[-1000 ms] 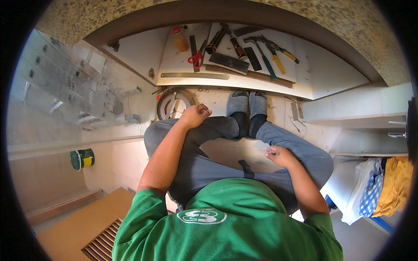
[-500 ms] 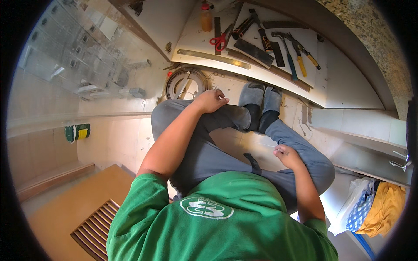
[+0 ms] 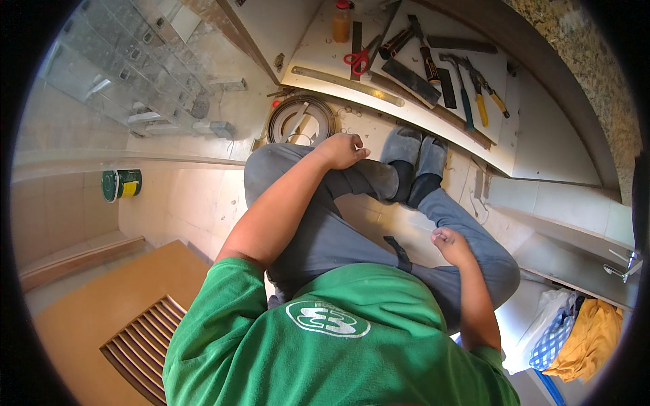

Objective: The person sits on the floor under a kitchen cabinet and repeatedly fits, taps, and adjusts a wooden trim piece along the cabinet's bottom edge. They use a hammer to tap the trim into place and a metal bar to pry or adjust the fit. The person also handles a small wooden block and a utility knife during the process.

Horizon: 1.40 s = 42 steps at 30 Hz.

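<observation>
My left hand [image 3: 344, 150] rests on my bent left knee, its fingers loosely curled with a gap between them and nothing visible in it. Over my right leg, my right hand [image 3: 452, 245] is closed, thumb and fingertips pinched together. Whatever may be between those fingertips is too small to make out. Just beyond my left knee lies a coil of flat edging strip [image 3: 302, 120] on the floor. My feet, in grey slippers [image 3: 413, 152], are in front of an open cabinet.
On the cabinet board [image 3: 318, 61] lie red-handled scissors [image 3: 357, 62], a metal ruler [image 3: 349, 85], a hammer [image 3: 463, 95], pliers [image 3: 482, 84] and dark flat bars. A bottle [image 3: 341, 24] stands behind. Left are a glass panel [image 3: 81, 162] and green can [image 3: 122, 185]; right, cloths [image 3: 586, 338].
My view has shifted slightly, so the cabinet and tools sit a little lower and further right. Both hands keep nearly the same pose on my legs.
</observation>
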Each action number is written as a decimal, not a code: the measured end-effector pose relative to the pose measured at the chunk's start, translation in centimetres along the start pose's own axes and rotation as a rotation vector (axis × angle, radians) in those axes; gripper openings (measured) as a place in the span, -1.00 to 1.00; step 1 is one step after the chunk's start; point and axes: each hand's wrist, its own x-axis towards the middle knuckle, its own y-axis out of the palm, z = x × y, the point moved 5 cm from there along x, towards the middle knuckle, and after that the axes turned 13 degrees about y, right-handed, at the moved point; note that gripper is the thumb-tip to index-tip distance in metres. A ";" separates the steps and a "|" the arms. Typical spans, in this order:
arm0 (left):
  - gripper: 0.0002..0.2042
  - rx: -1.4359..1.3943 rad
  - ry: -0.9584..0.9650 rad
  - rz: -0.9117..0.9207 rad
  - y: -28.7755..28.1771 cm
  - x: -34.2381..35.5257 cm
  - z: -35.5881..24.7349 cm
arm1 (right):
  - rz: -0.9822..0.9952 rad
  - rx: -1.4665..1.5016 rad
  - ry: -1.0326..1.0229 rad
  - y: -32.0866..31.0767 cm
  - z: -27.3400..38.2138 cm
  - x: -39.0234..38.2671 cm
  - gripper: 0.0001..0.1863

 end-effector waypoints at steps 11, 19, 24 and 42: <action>-0.26 0.146 -0.228 0.062 -10.9 1.9 12.5 | -0.003 -0.002 -0.001 0.0 -1.5 -0.7 -0.75; -0.40 0.304 -0.608 0.278 -6.9 -5.4 27.0 | -0.068 0.019 0.019 -0.3 -2.7 0.6 -0.75; -0.41 0.243 -0.502 0.143 -6.0 -7.6 24.7 | -0.058 0.002 0.040 0.0 -1.8 0.7 -0.68; -0.67 0.325 -0.088 0.115 -5.9 -5.7 24.4 | -0.142 -0.033 -0.010 -0.4 -0.2 -0.1 -0.62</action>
